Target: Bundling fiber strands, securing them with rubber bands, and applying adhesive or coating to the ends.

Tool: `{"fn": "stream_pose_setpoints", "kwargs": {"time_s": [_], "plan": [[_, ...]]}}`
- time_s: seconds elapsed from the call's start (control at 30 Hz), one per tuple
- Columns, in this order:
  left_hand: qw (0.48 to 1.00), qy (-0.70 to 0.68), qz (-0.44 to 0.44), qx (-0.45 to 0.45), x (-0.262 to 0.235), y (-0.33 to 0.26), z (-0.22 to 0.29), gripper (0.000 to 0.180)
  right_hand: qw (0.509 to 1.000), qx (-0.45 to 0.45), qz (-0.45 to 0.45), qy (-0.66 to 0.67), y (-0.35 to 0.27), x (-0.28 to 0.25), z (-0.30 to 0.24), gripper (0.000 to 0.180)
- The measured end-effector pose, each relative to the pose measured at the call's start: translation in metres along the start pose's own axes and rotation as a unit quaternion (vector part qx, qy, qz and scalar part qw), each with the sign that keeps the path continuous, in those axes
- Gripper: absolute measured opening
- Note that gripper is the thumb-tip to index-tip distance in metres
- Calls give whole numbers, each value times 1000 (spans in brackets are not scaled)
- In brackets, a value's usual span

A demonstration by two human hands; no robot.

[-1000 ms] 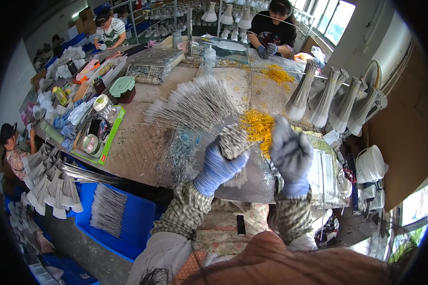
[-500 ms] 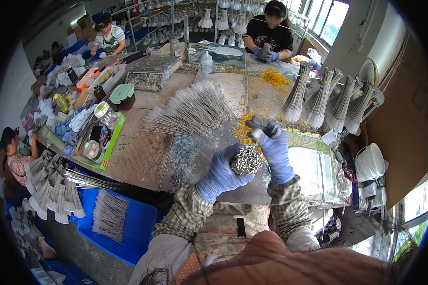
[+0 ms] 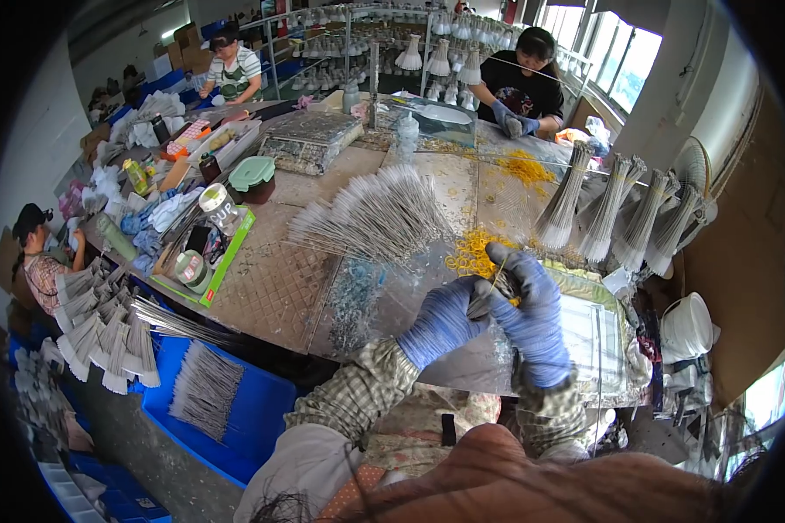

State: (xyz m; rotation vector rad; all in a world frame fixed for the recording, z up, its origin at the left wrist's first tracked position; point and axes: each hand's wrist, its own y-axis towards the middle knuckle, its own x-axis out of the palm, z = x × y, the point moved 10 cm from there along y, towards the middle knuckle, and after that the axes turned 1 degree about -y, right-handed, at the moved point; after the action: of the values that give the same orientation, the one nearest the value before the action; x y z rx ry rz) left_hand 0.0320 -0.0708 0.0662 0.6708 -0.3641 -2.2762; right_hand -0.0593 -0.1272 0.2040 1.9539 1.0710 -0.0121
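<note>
Since the earlier frames the right hand (image 3: 532, 318) has been brought across from the far side of the bundle (image 3: 481, 298) until it is pressed against the left hand (image 3: 442, 318), and both have been raised slightly above the table (image 3: 275, 288). The bundle, a short grey bunch of thin wires, is clasped between the two blue-gloved hands; only its end is seen, the rest being covered by the gloves. The left fingers are curled shut around it from below, while the right fingers are wrapped over its top, with a yellow rubber band (image 3: 500, 281) apparently pinched at the fingertips, though this is too small to be certain. Just beyond the fingertips a heap of yellow rubber bands (image 3: 471, 251) is spread on the table, and farther out to the left a fanned pile of wires (image 3: 379, 213) is laid. Under the wrists a clear plastic sheet (image 3: 584, 336) is draped, its edges hard to trace.
</note>
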Motion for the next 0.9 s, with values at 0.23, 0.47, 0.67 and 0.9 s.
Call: {"fn": "stream_pose_setpoints", "kwargs": {"time_s": [0.23,0.47,0.67,0.9], "plan": [[894,360,-106,246,14,-19,89,43,928,286,-58,233,-27,15,169,23],[988,-26,42,147,-42,7,71,37,899,19,-149,411,-2,23,23,82],[926,307,-219,-4,-5,18,39,27,980,-94,-172,23,-3,15,-4,27],[844,471,-222,127,20,-7,52,16,784,366,-412,285,-87,79,100,59]]}}
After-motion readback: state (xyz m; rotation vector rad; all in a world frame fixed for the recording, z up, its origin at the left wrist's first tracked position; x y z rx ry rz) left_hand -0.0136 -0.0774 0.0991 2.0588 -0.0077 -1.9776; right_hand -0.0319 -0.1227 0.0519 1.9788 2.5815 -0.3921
